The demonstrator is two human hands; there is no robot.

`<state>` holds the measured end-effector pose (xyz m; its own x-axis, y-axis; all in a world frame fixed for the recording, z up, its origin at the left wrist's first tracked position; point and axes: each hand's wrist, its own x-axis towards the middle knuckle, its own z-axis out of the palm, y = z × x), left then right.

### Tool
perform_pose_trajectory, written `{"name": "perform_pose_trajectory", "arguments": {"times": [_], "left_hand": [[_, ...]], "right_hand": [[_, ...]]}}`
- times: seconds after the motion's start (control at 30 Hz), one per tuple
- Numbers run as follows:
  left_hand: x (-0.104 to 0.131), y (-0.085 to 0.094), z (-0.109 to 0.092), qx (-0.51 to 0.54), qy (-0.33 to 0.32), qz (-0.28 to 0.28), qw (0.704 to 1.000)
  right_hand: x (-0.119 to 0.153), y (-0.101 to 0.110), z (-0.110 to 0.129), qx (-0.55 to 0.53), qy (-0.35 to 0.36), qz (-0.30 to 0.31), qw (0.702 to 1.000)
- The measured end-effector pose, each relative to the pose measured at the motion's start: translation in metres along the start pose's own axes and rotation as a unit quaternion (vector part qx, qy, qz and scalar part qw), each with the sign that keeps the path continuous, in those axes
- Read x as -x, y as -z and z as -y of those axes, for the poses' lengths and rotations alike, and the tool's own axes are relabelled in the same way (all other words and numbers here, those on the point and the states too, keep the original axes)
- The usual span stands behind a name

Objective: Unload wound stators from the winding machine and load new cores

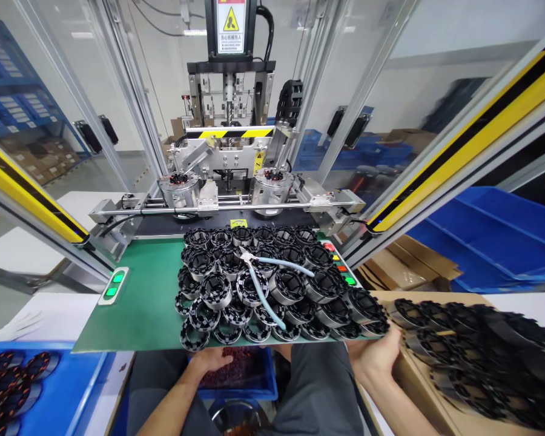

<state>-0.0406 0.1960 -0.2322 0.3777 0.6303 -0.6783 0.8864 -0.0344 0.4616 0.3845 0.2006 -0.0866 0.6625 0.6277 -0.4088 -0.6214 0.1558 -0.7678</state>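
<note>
The right hand (376,357) is at the near right corner of the green counter (140,303), at the edge of the pile of black and silver ring-shaped metal stator cores (272,284). Its fingers touch the nearest ring of the pile, but they are mostly hidden under the counter edge, so I cannot tell if they are closed on a ring or only resting there. The left hand (211,360) is lower, below the counter edge, with its fingers bent down into the small blue plastic bin (240,378) in front of the body; whether it pinches something there, I cannot tell.

As a judgement, the work is somewhere in the middle. Many rings lie heaped on the counter just ahead of both hands. The open brown cardboard box (418,387), directly to the right of the right hand, has many of the same black rings in it. The two round holders of the grey metal machine (227,181), far ahead of the hands, each seem to carry a part with copper winding.

The small blue bin holds a dark reddish mass of small pieces. The large blue plastic tray (72,387), far to the left of the left hand, holds rings with copper-coloured winding. Light blue handled cutting pliers (266,281) lie on top of the pile.
</note>
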Motion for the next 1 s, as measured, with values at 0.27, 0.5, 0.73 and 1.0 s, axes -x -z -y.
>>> {"name": "perform_pose_trajectory", "arguments": {"times": [0.27, 0.5, 0.73, 1.0], "left_hand": [[-0.002, -0.002, 0.002, -0.002, 0.020, 0.011, 1.000], [-0.002, -0.002, 0.003, -0.001, 0.020, 0.015, 1.000], [0.000, 0.001, 0.000, 0.002, 0.011, 0.015, 1.000], [-0.001, -0.002, 0.002, 0.002, 0.026, 0.018, 1.000]], "right_hand": [[-0.001, 0.000, 0.000, 0.004, 0.006, 0.001, 1.000], [0.004, -0.003, 0.002, 0.004, 0.006, -0.001, 1.000], [0.009, -0.008, 0.002, -0.006, 0.018, 0.005, 1.000], [0.008, -0.005, 0.002, -0.006, 0.018, 0.015, 1.000]]}}
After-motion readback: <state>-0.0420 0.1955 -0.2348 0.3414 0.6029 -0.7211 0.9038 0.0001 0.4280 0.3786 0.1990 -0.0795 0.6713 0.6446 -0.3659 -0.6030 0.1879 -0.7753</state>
